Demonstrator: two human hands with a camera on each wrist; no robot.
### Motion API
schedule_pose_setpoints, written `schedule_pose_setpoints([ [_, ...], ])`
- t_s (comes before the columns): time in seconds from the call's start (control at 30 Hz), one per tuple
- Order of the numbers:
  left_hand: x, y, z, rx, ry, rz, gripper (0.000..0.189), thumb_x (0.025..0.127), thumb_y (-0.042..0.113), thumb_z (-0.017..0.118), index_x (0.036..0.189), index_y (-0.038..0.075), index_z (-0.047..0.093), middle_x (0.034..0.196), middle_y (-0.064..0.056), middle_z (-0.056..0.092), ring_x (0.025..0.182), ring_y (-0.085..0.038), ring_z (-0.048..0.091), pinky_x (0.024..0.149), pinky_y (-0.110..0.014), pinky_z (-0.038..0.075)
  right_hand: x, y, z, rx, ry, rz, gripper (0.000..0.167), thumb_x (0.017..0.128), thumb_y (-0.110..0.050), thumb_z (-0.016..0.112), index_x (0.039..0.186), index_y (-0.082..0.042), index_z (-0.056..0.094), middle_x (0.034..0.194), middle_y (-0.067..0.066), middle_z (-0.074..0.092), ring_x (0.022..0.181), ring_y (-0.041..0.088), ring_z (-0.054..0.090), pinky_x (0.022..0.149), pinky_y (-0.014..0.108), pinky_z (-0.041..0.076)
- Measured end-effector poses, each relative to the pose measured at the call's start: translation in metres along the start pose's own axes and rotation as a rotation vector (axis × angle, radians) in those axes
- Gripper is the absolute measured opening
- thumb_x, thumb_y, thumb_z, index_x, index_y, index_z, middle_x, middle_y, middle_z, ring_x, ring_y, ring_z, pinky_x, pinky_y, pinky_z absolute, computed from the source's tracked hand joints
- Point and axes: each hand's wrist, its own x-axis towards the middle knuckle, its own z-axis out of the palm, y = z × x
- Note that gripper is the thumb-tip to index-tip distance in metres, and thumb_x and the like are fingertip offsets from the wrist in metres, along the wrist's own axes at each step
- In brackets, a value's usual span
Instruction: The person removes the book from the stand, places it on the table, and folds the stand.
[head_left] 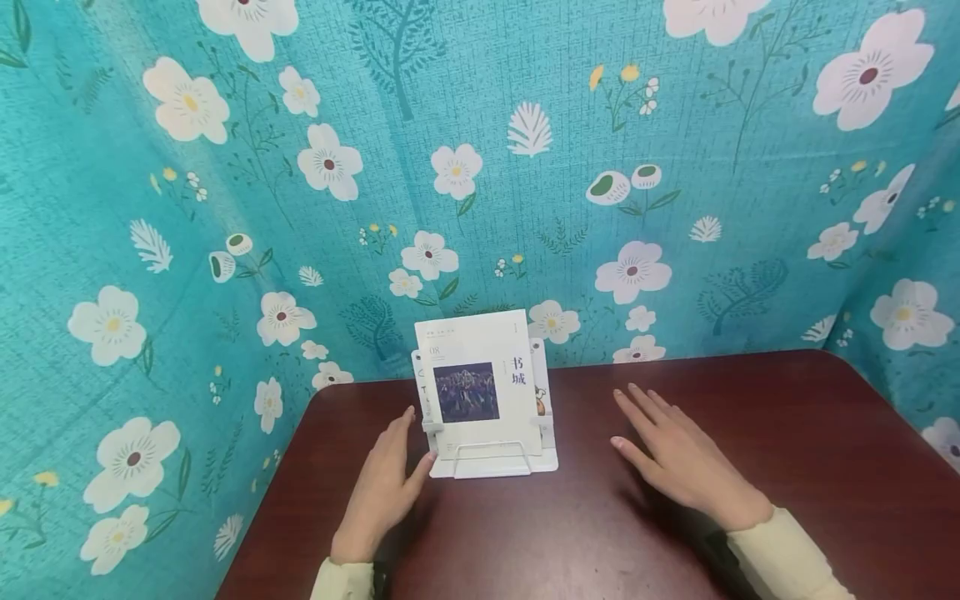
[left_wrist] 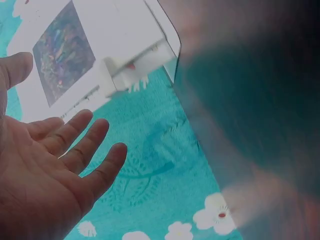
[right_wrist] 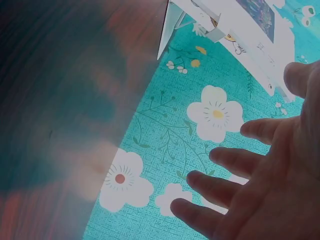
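Note:
A white book (head_left: 480, 333) with a dark picture on its cover leans upright on a white book stand (head_left: 551, 450) near the table's back edge. Side clips and a wire bar at the front of the stand cross the book's lower part. Just left of the stand is my left hand (head_left: 382, 483), fingers extended and thumb near the stand's lower corner; whether it touches cannot be told. My right hand (head_left: 690, 462) hovers over the table to the right, apart from the stand, its fingers spread. Both palms look bare in the wrist views.
The dark red-brown table (head_left: 600, 533) has rounded back corners. Behind it and along both sides hangs a teal curtain (head_left: 495, 225) with white flowers, close to the back of the stand.

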Motion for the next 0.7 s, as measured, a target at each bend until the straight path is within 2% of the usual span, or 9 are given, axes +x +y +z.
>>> schedule_pose_setpoints([
  [0.13, 0.001, 0.006, 0.001, -0.067, 0.007, 0.013, 0.079, 0.099, 0.036, 0.071, 0.162, 0.009, 0.033, 0.156, -0.015, 0.053, 0.145, -0.036, 0.052, 0.117, -0.059, 0.044, 0.002, -0.002, 0.002, 0.000, 0.021, -0.007, 0.074, 0.103, -0.050, 0.059, 0.160, -0.007, 0.039, 0.165, 0.025, 0.039, 0.149, 0.051, 0.040, 0.118, 0.069, 0.036],
  [0.27, 0.003, 0.010, 0.002, -0.124, 0.014, 0.015, 0.076, 0.098, 0.033, 0.072, 0.160, 0.009, 0.036, 0.151, -0.013, 0.056, 0.139, -0.033, 0.057, 0.113, -0.058, 0.049, 0.004, -0.005, 0.003, 0.010, 0.070, -0.040, 0.071, 0.100, -0.041, 0.067, 0.157, -0.005, 0.043, 0.159, 0.025, 0.047, 0.146, 0.048, 0.046, 0.115, 0.066, 0.041],
  [0.5, 0.003, 0.012, 0.008, -0.124, 0.035, 0.030, 0.077, 0.095, 0.028, 0.077, 0.158, 0.007, 0.038, 0.150, -0.012, 0.056, 0.137, -0.032, 0.059, 0.111, -0.056, 0.051, 0.008, -0.011, 0.004, 0.007, 0.109, -0.075, 0.067, 0.099, -0.034, 0.070, 0.155, -0.004, 0.047, 0.152, 0.024, 0.056, 0.137, 0.043, 0.057, 0.105, 0.063, 0.052],
  [0.7, 0.003, 0.012, 0.009, -0.139, 0.054, 0.016, 0.077, 0.092, 0.021, 0.081, 0.156, 0.007, 0.041, 0.145, -0.012, 0.059, 0.132, -0.032, 0.062, 0.108, -0.056, 0.052, 0.012, -0.013, 0.008, -0.004, 0.135, -0.106, 0.067, 0.097, -0.029, 0.074, 0.154, -0.005, 0.048, 0.147, 0.022, 0.060, 0.130, 0.040, 0.063, 0.098, 0.059, 0.056],
])
